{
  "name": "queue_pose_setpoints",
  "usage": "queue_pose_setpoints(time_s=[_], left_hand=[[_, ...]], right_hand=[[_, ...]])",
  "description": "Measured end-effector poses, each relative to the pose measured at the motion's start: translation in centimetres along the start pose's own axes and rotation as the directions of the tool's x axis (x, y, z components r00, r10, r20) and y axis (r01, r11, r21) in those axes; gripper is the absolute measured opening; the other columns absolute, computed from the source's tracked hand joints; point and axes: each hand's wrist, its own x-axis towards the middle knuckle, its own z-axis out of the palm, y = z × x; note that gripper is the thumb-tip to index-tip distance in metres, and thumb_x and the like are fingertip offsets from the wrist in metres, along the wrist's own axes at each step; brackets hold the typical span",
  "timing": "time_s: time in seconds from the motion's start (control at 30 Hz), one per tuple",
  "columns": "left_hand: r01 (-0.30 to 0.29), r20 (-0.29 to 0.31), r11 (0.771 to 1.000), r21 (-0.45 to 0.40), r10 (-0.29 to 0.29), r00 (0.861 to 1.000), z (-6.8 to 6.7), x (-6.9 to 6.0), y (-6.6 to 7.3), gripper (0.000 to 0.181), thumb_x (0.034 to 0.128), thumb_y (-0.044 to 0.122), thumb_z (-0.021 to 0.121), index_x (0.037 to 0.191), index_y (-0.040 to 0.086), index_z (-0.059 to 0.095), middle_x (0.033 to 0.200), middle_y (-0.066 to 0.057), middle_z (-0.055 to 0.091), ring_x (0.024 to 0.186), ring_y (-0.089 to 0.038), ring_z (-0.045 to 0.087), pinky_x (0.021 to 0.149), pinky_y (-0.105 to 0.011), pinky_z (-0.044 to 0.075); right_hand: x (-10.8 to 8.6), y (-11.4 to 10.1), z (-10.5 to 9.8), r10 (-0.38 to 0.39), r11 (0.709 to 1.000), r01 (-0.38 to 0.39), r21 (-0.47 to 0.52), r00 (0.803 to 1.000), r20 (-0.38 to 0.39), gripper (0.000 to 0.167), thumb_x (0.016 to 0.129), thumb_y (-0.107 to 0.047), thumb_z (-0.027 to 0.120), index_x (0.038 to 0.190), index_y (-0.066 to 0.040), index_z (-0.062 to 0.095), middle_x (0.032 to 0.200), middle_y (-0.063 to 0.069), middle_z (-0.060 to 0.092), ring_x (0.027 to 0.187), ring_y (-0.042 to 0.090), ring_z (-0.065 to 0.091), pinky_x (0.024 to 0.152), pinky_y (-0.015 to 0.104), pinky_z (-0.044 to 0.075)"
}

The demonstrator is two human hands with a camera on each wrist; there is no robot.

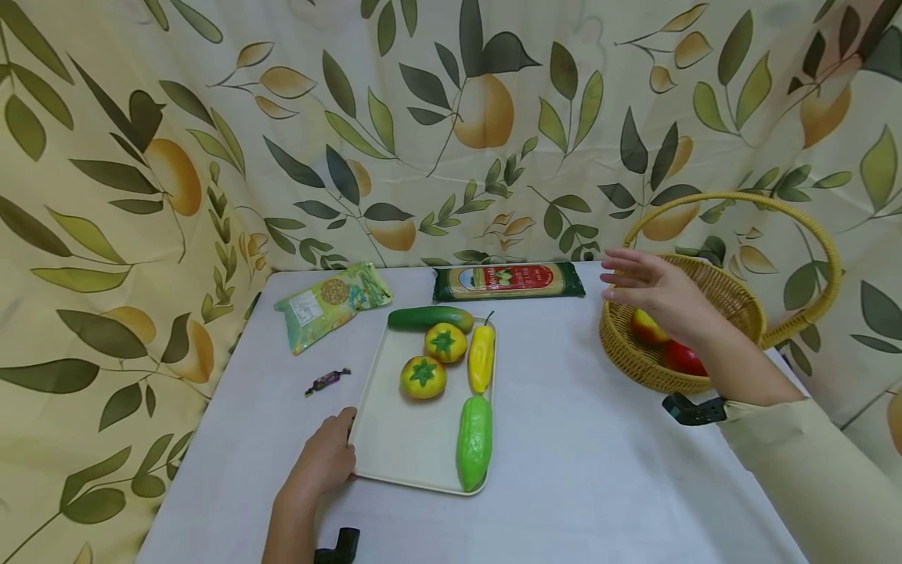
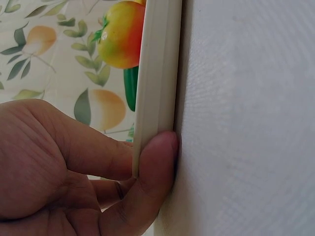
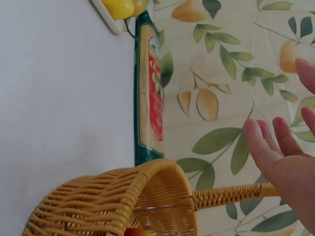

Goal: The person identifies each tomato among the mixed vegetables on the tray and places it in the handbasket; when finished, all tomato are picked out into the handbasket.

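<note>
My left hand point(image 1: 320, 458) grips the left edge of a cream tray point(image 1: 395, 446); in the left wrist view its thumb and fingers pinch the rim. On the tray lie a cucumber point(image 1: 430, 317), two yellow-green tomato-like fruits, the nearer one point(image 1: 423, 377) left of a yellow pepper point(image 1: 481, 359), and a green bumpy gourd-like vegetable point(image 1: 474, 444). Above the left side of a wicker basket point(image 1: 634, 364) hovers my right hand point(image 1: 655, 294), fingers spread and holding nothing. Inside the basket are a yellow-red fruit point(image 1: 647, 327) and a red fruit point(image 1: 682, 359), partly hidden by the arm.
A green-and-yellow food packet point(image 1: 334, 305) lies at the back left, with a wrapped candy point(image 1: 327, 381) nearer the tray. Along the table's back edge lies a long green package point(image 1: 507, 282). The basket's tall handle point(image 1: 824, 235) arches up on the right.
</note>
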Motion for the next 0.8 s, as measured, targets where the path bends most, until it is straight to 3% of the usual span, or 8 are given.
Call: queue_pose_setpoints(time_s=[0.2,0.7,0.8], left_hand=[[-0.001,0.004,1.000,0.000,0.001,1.000,-0.1,0.0,0.3,0.052,0.0891,-0.009,0.053,0.141,-0.005,0.049,0.115,-0.023,0.060,0.089,-0.028,0.056,0.081,-0.050,0.048],[-0.007,-0.006,1.000,0.000,0.007,1.000,-0.1,-0.1,0.2,0.052,0.0887,-0.009,0.052,0.140,-0.005,0.049,0.113,-0.022,0.060,0.089,-0.028,0.057,0.081,-0.050,0.049],[-0.007,-0.008,1.000,0.002,0.007,1.000,-0.1,-0.1,0.3,0.052,0.0884,-0.009,0.052,0.140,-0.005,0.050,0.112,-0.022,0.060,0.088,-0.028,0.057,0.081,-0.050,0.049]], right_hand=[[0.2,-0.5,0.7,-0.031,0.998,0.031,0.045,1.000,0.002,0.074,0.095,-0.024,0.070,0.158,-0.018,0.031,0.155,0.011,0.040,0.139,0.031,0.043,0.092,0.019,0.047],[1.2,-0.9,2.9,-0.043,0.989,0.037,0.146,0.998,0.042,0.070,0.095,-0.016,0.071,0.155,-0.016,0.035,0.153,0.013,0.039,0.141,0.034,0.040,0.103,0.033,0.043],[1.2,-1.2,3.4,-0.046,0.987,0.038,0.157,0.998,0.046,0.068,0.095,-0.013,0.070,0.154,-0.015,0.036,0.152,0.013,0.039,0.140,0.034,0.040,0.103,0.031,0.044]])
